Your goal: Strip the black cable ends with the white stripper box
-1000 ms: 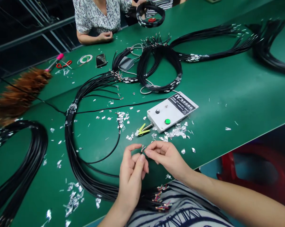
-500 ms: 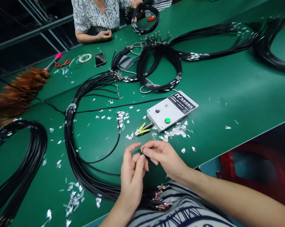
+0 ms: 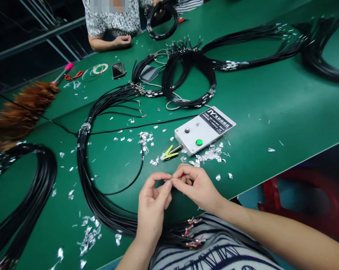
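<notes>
My left hand [image 3: 154, 202] and my right hand [image 3: 196, 185] meet fingertip to fingertip above the table's front edge, both pinching. Between them is the end of a black cable, nearly hidden by the fingers now; its stripped wire tips showed half a second earlier. Below my hands lie coloured wire ends [image 3: 194, 243] of a black cable bundle [image 3: 102, 210], which curves round to the left. Just beyond the fingers stands a white box [image 3: 190, 137] with a green button, a knob and a black label. A yellow-green clip [image 3: 169, 153] sits on its shaft.
Foil scraps [image 3: 211, 153] litter the green table [image 3: 259, 105]. Coiled black cables [image 3: 189, 80] lie further back, others [image 3: 31, 183] at left. A brown brush [image 3: 23, 108], red scissors [image 3: 74, 75] and a phone [image 3: 118, 70] are at far left. Across sits a co-worker [image 3: 113, 26].
My fingertips have closed together over the cable end, covering the wire tips seen before. My left hand has shifted slightly left. The co-worker's cable coil has moved left.
</notes>
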A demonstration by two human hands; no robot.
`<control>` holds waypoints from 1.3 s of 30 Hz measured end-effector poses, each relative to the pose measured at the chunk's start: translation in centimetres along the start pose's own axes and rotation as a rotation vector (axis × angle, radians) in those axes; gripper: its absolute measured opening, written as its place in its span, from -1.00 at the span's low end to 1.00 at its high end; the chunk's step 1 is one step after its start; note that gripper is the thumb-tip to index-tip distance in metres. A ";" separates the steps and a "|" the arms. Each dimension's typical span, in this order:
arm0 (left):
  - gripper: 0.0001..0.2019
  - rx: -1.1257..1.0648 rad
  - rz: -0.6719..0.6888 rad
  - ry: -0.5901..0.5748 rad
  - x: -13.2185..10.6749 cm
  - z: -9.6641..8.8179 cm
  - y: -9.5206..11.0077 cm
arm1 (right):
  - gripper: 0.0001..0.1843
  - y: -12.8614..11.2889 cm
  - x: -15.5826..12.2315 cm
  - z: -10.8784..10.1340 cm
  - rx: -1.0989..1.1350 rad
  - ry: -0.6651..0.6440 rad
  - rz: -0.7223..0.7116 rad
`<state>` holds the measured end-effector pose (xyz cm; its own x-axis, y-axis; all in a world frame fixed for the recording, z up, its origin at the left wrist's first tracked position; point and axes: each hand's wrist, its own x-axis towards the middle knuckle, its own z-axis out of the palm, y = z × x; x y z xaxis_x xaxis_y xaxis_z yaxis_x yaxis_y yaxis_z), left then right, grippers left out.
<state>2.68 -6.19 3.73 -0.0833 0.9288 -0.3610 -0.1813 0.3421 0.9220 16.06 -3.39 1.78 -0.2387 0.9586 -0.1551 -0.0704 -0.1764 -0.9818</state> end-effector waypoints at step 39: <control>-0.72 0.031 0.068 0.109 6.3 -1.0 -0.2 | -0.75 -2.0 8.0 -3.9 -1.584 -0.181 -0.838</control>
<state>1.24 -0.59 1.15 -0.2012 0.9295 -0.3090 -0.1410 0.2847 0.9482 18.03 5.47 2.13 -0.7294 0.6187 0.2918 0.6550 0.7547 0.0371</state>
